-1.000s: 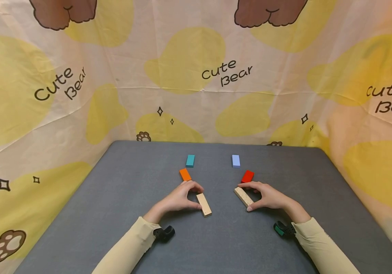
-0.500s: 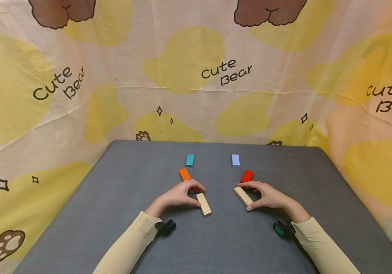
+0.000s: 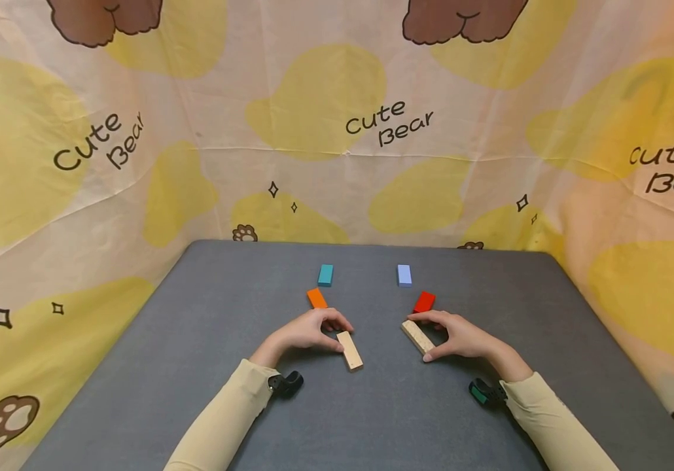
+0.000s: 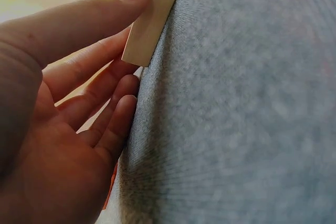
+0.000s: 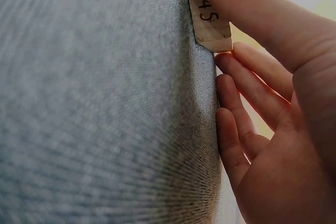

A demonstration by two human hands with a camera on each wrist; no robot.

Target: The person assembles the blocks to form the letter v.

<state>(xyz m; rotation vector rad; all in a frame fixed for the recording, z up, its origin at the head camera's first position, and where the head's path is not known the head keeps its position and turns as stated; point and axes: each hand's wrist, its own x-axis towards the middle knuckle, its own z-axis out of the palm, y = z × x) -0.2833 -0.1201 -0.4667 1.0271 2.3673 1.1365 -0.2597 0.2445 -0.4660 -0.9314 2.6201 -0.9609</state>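
Observation:
Two plain wooden blocks lie on the grey table, slanting toward each other at their near ends. At the left block (image 3: pixel 350 351), my left hand (image 3: pixel 307 330) has its thumb against the near-left side and its index finger at the far end. The left wrist view shows that thumb pressed on the block (image 4: pixel 152 22), the other fingers behind it. My right hand (image 3: pixel 459 335) holds the right block (image 3: pixel 417 337) lengthwise, thumb at the near end and fingers at the far end. Dark markings like "45" show on this block (image 5: pixel 206 17) in the right wrist view.
Beyond the left hand lie an orange block (image 3: pixel 316 298) and a teal block (image 3: pixel 325 275). A red block (image 3: pixel 424 301) lies just past the right fingers, with a light blue block (image 3: pixel 404 275) farther back. Printed cloth (image 3: pixel 337 131) hangs around the table (image 3: pixel 372 418).
My left hand has shifted slightly: its thumb has slid a little farther up along the wooden block's side. The right hand and all the blocks stay practically where they were.

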